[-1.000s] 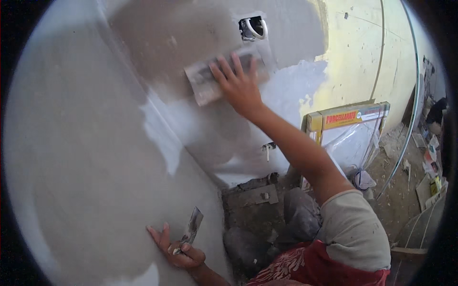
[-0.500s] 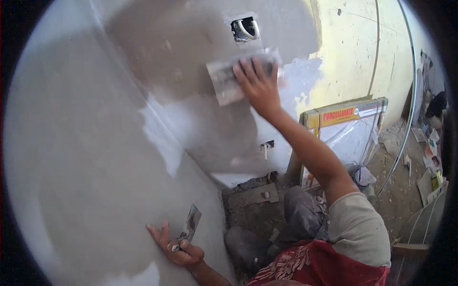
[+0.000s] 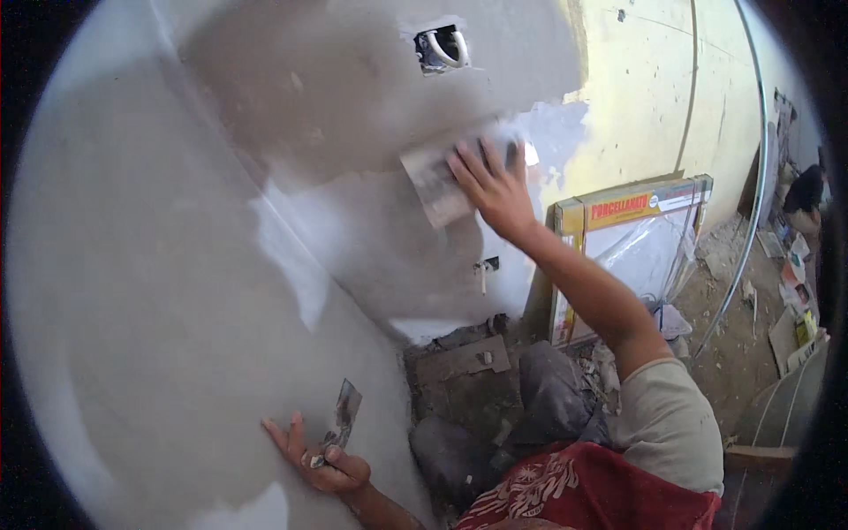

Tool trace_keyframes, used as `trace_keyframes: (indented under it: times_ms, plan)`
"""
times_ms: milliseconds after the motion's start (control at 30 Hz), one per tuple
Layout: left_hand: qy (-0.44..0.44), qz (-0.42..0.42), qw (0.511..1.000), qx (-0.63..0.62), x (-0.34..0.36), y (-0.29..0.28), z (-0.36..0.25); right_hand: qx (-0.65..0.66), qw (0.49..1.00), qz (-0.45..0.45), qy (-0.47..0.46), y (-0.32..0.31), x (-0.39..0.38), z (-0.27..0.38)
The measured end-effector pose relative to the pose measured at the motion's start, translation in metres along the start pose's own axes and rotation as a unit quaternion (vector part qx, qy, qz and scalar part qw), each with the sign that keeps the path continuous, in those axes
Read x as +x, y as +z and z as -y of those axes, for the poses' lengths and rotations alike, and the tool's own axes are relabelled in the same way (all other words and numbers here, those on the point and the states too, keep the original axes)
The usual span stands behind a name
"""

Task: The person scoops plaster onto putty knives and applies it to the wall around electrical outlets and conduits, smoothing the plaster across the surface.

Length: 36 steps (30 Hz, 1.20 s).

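Observation:
On the wall ahead, my right hand grips a wide metal plastering trowel, its blade lying against the grey coating; the handle is hidden under my fingers. At the lower left, my left hand holds a small putty knife by its handle, blade pointing up. Two fingers of that hand stretch out and rest on the left wall. The wall ahead bears darker grey, smeared coating at the top and paler patches lower down.
An electrical box opening with white conduit sits above the trowel, and a smaller opening is below it. A wrapped flat tile box leans on the yellow wall at right. Rubble litters the floor. A long thin strip curves nearby.
My right hand has slid the trowel down the wall, and slightly right, away from the upper opening. My left hand keeps the putty knife in about the same place.

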State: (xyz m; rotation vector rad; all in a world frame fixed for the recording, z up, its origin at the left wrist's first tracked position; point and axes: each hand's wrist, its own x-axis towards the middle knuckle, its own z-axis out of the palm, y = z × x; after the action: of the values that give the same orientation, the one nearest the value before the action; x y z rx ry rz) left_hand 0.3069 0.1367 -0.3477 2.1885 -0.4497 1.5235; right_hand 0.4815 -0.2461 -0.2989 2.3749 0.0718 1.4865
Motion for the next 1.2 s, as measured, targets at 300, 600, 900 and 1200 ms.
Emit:
trace_keyframes:
  times_ms: [300,600,900,1200]
  plan:
    - [-0.009,-0.004,1.000,0.026,0.000,-0.001,-0.004,0.017,0.999,-0.016,0.025,0.009,0.044,0.001]
    - [0.029,-0.011,0.999,0.017,0.004,0.002,0.000,0.083,0.994,0.065,-0.034,0.026,-0.068,0.003]
    - [0.017,0.001,1.000,0.026,0.001,0.000,-0.003,-0.003,0.998,-0.054,0.025,-0.002,0.044,-0.064]
    - [0.008,-0.028,1.000,-0.005,-0.005,0.004,0.006,0.068,0.996,0.050,0.018,0.030,-0.085,-0.046]
